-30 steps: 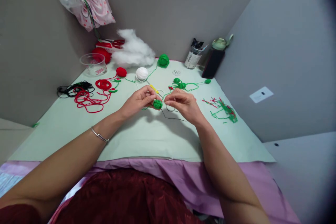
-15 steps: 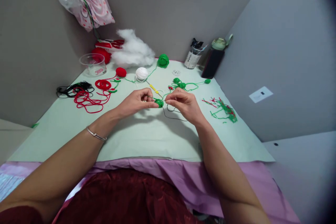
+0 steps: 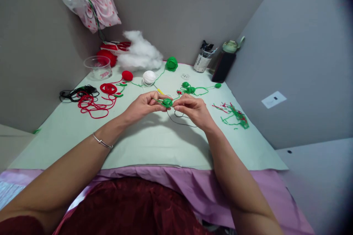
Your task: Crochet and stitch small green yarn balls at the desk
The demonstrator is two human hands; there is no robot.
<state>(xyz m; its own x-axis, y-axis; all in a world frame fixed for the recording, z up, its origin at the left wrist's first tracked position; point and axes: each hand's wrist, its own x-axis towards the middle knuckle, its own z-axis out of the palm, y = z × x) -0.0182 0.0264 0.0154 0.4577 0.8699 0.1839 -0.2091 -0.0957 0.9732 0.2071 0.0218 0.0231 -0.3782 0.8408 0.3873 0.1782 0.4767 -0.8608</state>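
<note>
Small green crocheted piece [image 3: 167, 102] between two bare hands

From my distant seat, through the head camera, I looked down at a pale green tabletop [image 3: 154, 147]. At the back right, a pen cup [image 3: 202, 63] wore a white label with dark lettering, too small for me to read. A clear plastic tub [image 3: 104, 75], back left, carried red print that I could not make out either.

The green crocheted piece sat near the middle of the view, raised above the tabletop, in the gap between the fingertips. The left hand [image 3: 145, 105] pinched its left edge between thumb and fingers. The right hand [image 3: 192, 110] met its right edge with thumb and fingertips close together; I could not tell whether they were closed on the piece or on a strand. A thin black strand [image 3: 180, 123] curved below the piece and ran under the right hand.

Just beyond the hands, part of a yellow handle [image 3: 160, 91] showed. Farther back stood a white yarn ball [image 3: 149, 77], a red yarn ball [image 3: 127, 75] and a green yarn ball [image 3: 171, 64], with fluffy white stuffing [image 3: 140, 53] behind. Green and red yarn scraps [image 3: 238, 116] lay well to the right.
</note>
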